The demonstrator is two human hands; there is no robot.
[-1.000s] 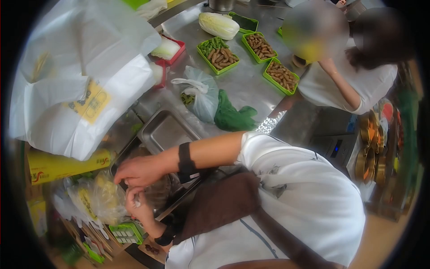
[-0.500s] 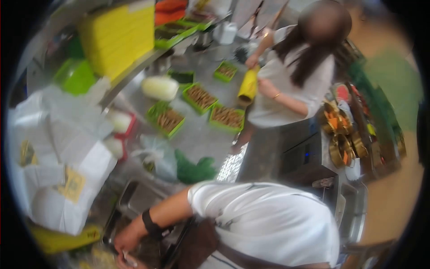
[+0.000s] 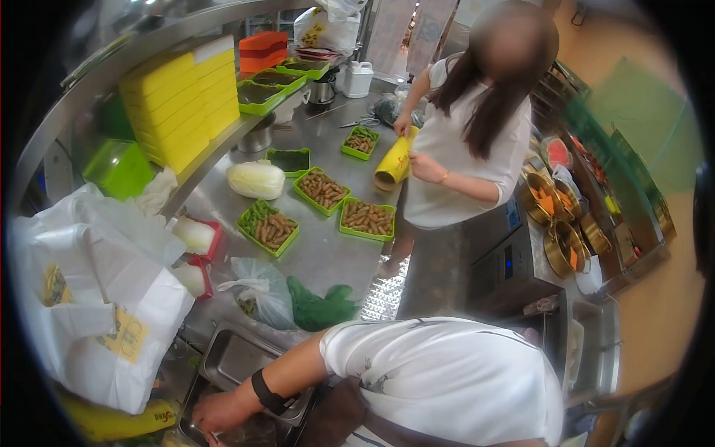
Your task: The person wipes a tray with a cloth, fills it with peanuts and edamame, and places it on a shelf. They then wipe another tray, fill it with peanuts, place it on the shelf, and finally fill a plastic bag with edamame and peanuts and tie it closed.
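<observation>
My right hand [image 3: 223, 412], below a black wristband, reaches down over a metal pan [image 3: 195, 395] at the lower left. Its fingers are pinched on something small and whitish that I cannot make out. Only a sliver of my left hand [image 3: 214, 441] shows beneath it at the bottom edge; the rest is out of frame. Dark contents lie in the pan under my hands. Just beyond sits a second shallow steel pan [image 3: 237, 356], partly covered by my forearm. A yellow printed package [image 3: 123, 419] lies to the left, beneath large white bags [image 3: 112, 298].
Across the steel table, another person [image 3: 477, 141] holds a yellow roll [image 3: 392, 165]. Green trays [image 3: 366, 219] carry brown sausage-like pieces. Nearby are a wrapped cabbage [image 3: 255, 180], a knotted plastic bag [image 3: 261, 292] and a green bag [image 3: 322, 304]. Yellow boxes [image 3: 179, 104] fill the shelf at left.
The view has shifted slightly and become sharper. My right hand stays over the pan, while my left hand has slipped almost fully below the frame. The other person still holds the yellow roll.
</observation>
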